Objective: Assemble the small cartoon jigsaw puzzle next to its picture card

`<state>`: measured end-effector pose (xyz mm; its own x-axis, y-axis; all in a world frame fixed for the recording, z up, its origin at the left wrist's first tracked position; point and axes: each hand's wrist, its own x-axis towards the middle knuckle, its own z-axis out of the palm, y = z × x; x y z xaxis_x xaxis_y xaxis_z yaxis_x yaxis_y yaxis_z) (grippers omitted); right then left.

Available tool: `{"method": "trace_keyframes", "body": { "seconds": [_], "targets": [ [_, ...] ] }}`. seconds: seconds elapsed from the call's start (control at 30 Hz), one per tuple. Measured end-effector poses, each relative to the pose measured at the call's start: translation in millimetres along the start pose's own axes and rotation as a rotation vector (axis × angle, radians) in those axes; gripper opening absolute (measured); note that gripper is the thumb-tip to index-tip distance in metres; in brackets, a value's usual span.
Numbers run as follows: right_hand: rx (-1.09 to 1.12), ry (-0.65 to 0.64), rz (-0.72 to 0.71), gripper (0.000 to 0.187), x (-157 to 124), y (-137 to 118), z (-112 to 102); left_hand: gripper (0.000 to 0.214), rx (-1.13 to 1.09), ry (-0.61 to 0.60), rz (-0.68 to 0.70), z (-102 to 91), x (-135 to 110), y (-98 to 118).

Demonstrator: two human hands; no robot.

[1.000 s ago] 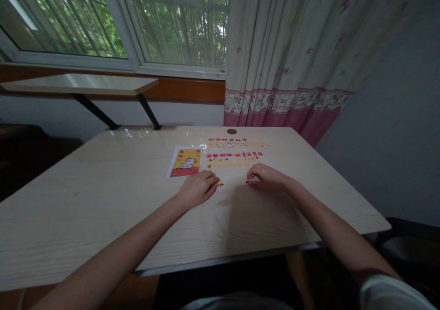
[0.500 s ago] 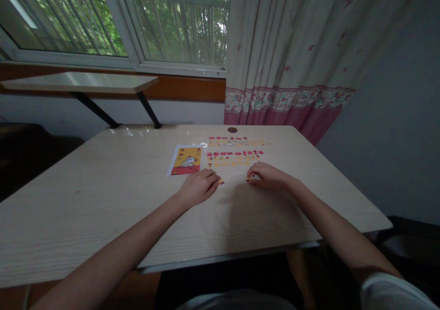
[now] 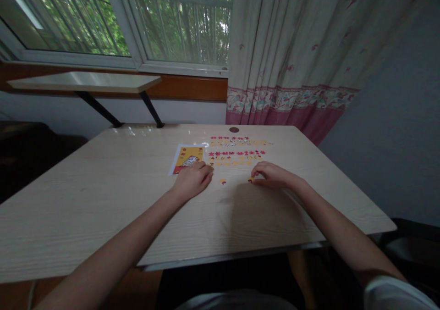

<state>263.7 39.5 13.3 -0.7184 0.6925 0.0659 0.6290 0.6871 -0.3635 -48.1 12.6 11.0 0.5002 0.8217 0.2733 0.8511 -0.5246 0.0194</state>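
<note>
My right hand (image 3: 270, 174) is closed in a pinch at the tabletop, thumb and finger on a small yellow jigsaw puzzle piece (image 3: 250, 180) with a dark mark. To its left, a similar puzzle piece (image 3: 223, 181) lies loose on the table. My left hand (image 3: 194, 180) has its fingers curled together over the lower part of a picture card (image 3: 189, 154), which shows a white cartoon animal on yellow and red. Its fingertips reach the left end of the nearest row of yellow pieces (image 3: 233, 163); what they grip, if anything, is hidden.
Rows of red puzzle pieces (image 3: 237, 153) and mixed yellow and white pieces (image 3: 240, 143) lie beyond my hands on the pale wooden table (image 3: 113, 200). A raised shelf (image 3: 85, 81) stands at the back left. A curtain (image 3: 292, 62) hangs behind the table.
My left hand has moved left and slightly away from me, off the loose yellow piece, and now covers part of the card. My right hand stays nearly still with its piece.
</note>
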Motion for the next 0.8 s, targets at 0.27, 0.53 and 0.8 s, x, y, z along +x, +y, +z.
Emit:
{"method": "trace_keyframes", "body": {
  "seconds": [0.27,0.53,0.8],
  "targets": [
    [-0.006,-0.008,0.009,0.012,1,-6,-4,0.029,0.048,-0.026,-0.097,0.7,2,-9],
    [-0.016,-0.016,0.015,0.012,2,-8,-4,0.030,0.076,-0.055,-0.100,0.3,2,-7],
    [0.006,0.078,0.118,0.013,-6,1,-16,0.027,0.051,-0.025,-0.075,-0.7,1,-6]
  ]
}}
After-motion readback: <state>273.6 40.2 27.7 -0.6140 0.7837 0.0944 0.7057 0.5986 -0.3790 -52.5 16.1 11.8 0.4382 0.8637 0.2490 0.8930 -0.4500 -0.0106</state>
